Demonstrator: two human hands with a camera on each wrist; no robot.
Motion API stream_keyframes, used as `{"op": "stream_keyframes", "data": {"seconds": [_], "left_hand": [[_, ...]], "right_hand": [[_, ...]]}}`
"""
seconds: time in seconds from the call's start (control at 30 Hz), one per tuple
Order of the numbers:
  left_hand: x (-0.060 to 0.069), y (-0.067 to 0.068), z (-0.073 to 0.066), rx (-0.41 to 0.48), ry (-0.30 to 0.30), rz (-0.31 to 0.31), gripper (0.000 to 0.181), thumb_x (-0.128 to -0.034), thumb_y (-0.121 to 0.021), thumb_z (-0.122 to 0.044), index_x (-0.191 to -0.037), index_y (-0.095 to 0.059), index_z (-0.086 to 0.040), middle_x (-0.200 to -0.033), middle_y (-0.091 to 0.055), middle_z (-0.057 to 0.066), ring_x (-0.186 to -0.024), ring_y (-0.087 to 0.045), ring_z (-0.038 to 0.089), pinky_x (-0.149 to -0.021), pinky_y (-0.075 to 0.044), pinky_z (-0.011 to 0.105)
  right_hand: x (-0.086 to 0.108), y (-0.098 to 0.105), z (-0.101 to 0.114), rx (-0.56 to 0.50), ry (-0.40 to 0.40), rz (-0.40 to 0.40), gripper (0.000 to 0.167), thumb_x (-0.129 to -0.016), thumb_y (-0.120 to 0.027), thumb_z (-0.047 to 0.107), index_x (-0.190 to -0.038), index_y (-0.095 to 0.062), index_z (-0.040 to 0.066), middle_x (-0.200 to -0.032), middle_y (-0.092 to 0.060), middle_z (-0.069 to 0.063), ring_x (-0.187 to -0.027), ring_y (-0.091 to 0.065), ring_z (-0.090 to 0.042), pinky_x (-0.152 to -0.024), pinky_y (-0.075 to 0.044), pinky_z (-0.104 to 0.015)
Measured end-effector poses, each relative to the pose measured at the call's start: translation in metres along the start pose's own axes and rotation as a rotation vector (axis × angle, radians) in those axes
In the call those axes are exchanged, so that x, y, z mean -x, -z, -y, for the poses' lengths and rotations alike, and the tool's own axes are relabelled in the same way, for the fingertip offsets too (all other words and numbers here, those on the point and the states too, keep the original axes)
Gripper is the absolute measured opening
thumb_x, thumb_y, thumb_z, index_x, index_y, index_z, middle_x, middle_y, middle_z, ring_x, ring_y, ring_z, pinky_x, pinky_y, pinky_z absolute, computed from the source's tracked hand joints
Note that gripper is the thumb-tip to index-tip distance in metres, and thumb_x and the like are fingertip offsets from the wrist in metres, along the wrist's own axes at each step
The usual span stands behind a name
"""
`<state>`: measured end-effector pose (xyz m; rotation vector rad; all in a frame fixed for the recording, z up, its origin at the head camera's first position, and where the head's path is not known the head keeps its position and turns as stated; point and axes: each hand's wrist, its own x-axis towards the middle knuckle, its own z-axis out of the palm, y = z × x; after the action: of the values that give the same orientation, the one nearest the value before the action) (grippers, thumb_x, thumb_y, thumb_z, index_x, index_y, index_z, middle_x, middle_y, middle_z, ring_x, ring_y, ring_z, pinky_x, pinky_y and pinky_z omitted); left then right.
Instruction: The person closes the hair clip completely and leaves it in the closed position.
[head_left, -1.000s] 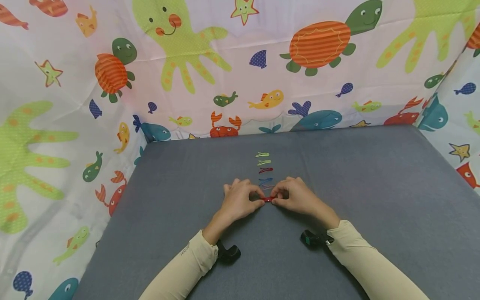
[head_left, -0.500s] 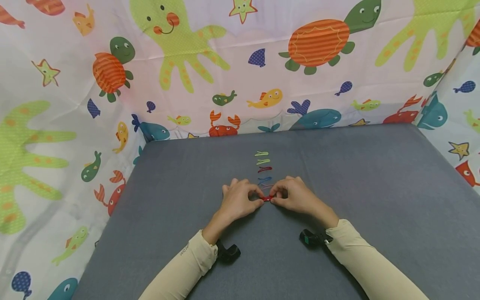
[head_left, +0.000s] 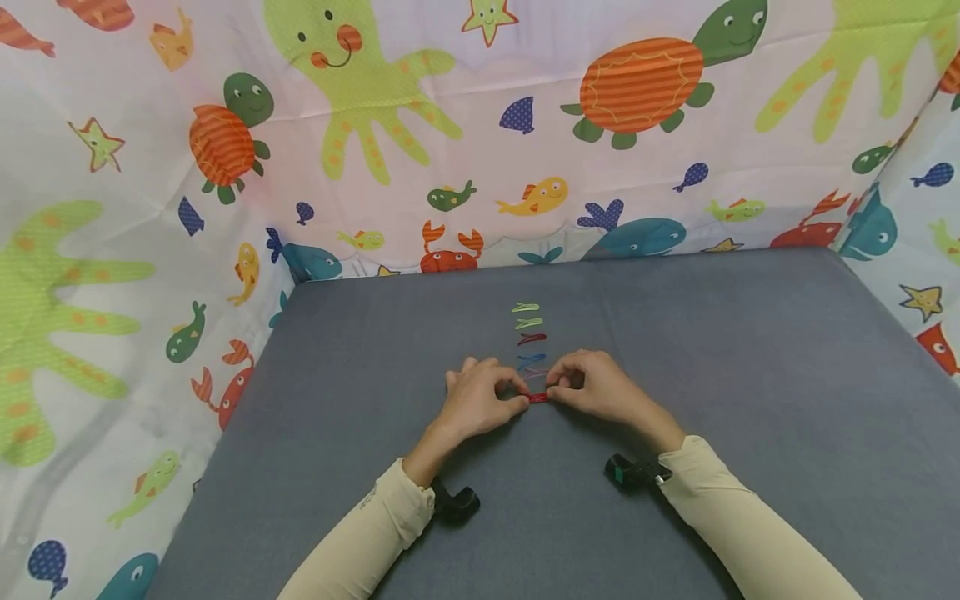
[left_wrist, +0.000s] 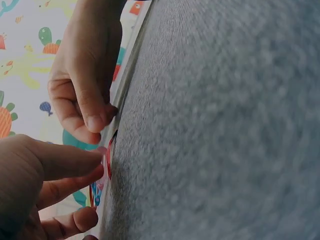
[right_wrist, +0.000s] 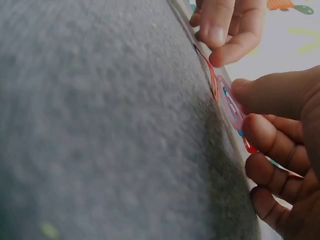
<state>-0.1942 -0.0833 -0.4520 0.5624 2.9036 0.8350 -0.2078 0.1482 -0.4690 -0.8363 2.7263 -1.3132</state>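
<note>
The red clip [head_left: 537, 398] lay on the grey counter [head_left: 750, 375], well in from the far edge, in the gap between the two hands. It lay crosswise, one end toward the left hand [head_left: 480, 400], the other toward the right hand [head_left: 603, 387].

The left hand's thumb and forefinger were drawn close together at the clip's left end; whether they pinched it could not be told. The right hand was loosely curled just beside the right end, thumb and forefinger apart with nothing between them in its own wrist view; contact with the clip could not be confirmed.

From the red clip, further clips stood in a single file toward the counter's far edge: a pink clip [head_left: 536, 374], a blue clip [head_left: 532, 357], a second red clip [head_left: 532, 338], then a near yellow-green clip [head_left: 528, 322] and a far yellow-green clip [head_left: 526, 307]. All were set roughly crosswise and apart from one another.

Both forearms were covered by cream sleeves [head_left: 750, 525], and a black device was noted at the left wrist [head_left: 456, 504] and at the right. A white curtain [head_left: 517, 158] printed with sea animals stood along the counter's far, left and right edges.
</note>
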Motion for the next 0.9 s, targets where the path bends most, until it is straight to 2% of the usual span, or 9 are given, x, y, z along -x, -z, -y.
{"op": "stream_keyframes", "data": {"seconds": [0.2,0.37,0.57,0.9], "left_hand": [[-0.002,0.004,0.002,0.067,0.014,0.006,0.005,-0.0904,-0.075,-0.035,-0.090,-0.077,-0.031,-0.084,-0.059,-0.007,-0.084,-0.046,0.015,-0.075,-0.026,0.041],[-0.002,0.009,0.003,0.099,0.028,0.005,0.006,-0.0924,-0.074,-0.033,-0.093,-0.078,-0.029,-0.084,-0.059,-0.006,-0.086,-0.048,0.015,-0.077,-0.029,0.042],[-0.002,0.013,0.004,0.120,0.018,-0.020,0.013,-0.0920,-0.074,-0.031,-0.102,-0.080,-0.025,-0.083,-0.059,-0.004,-0.085,-0.048,0.017,-0.076,-0.030,0.041],[-0.005,0.014,0.007,0.118,-0.002,-0.098,0.019,-0.0900,-0.076,-0.030,-0.108,-0.080,-0.025,-0.079,-0.059,-0.001,-0.080,-0.046,0.017,-0.073,-0.027,0.039]], "right_hand": [[-0.001,0.006,0.000,-0.044,-0.050,-0.093,0.011,-0.088,-0.080,0.013,-0.098,-0.077,0.011,-0.074,-0.064,0.003,-0.061,-0.056,-0.008,-0.059,-0.047,-0.024],[-0.002,0.008,-0.005,-0.012,-0.035,-0.149,0.019,-0.088,-0.080,0.014,-0.105,-0.078,0.007,-0.077,-0.065,0.001,-0.064,-0.056,-0.008,-0.060,-0.048,-0.024],[-0.004,0.009,-0.005,0.051,-0.028,-0.160,0.021,-0.085,-0.083,0.015,-0.105,-0.080,0.010,-0.081,-0.068,0.002,-0.072,-0.058,-0.010,-0.067,-0.049,-0.026],[-0.009,0.005,-0.005,0.099,-0.040,-0.130,0.019,-0.084,-0.084,0.017,-0.101,-0.081,0.012,-0.081,-0.067,0.002,-0.076,-0.057,-0.012,-0.069,-0.046,-0.029]]}}
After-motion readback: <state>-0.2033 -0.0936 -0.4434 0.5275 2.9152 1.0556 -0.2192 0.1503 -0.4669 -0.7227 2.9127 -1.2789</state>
